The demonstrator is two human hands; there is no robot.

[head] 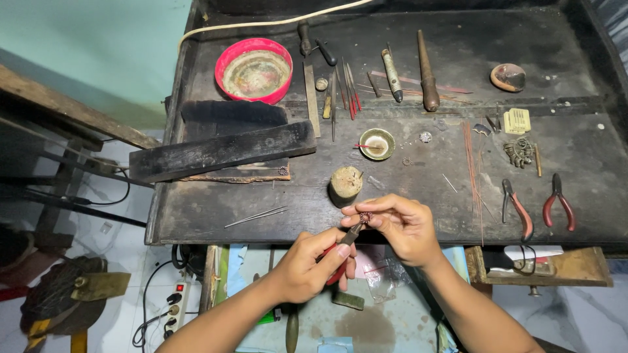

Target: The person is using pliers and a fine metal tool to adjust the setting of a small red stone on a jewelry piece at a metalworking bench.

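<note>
Nearest, the left hand [313, 261] grips red-handled pliers [347, 240], whose tips meet a small ring-shaped ornament [365, 216] pinched in the fingers of the right hand [399, 225] — both hands close together at the edge of the dark workbench [418, 196]. Just beyond stands a wooden stump [345, 184]; farther off, a small brass bowl [377, 144], then a red bowl [254, 69].

The left hand [313, 261] is gripping red-handled metal pliers [345, 247], and the right hand [400, 225] is pinching a small dark reddish beaded ring [365, 216]. Beyond both hands, the black, scuffed wooden table [418, 196] is carrying a round red plastic bowl [254, 70] with a stained tan inside. Two red-handled pliers [538, 208] are lying right of the right hand.
</note>
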